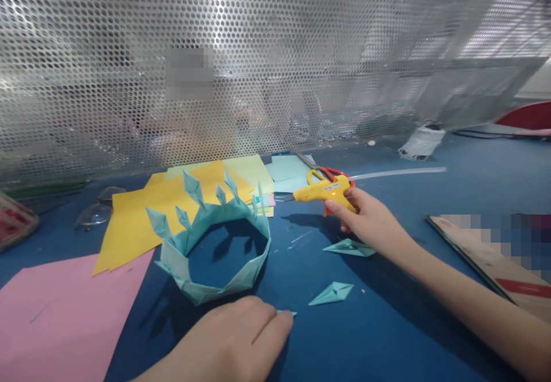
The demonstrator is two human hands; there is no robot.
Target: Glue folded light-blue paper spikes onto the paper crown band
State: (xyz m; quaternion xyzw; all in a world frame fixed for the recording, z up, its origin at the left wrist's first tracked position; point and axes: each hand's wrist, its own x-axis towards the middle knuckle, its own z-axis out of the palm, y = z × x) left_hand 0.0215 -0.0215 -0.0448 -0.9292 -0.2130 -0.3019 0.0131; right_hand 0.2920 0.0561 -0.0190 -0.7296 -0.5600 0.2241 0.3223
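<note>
My right hand (368,215) is closed round the grip of a yellow hot glue gun (316,191), its nozzle pointing left and a long clear glue stick (400,172) out of its back. Low in the middle, my left hand (241,333) has its fingers pressed together. The tip of a folded teal paper point (287,313) pokes out past them; the rest is hidden. Just beyond that hand stands a teal paper crown (253,270), a folded ring with several upright points on its far and left sides. Two loose paper points (332,294) lie between my hands.
Yellow sheets (138,215), a pink sheet (77,307) and a light blue sheet (290,174) lie around the crown. Red-handled scissors (340,174) sit behind the glue gun. Glasses (95,214) lie left, a white bundle (422,142) back right. A perforated metal screen (275,66) borders the table.
</note>
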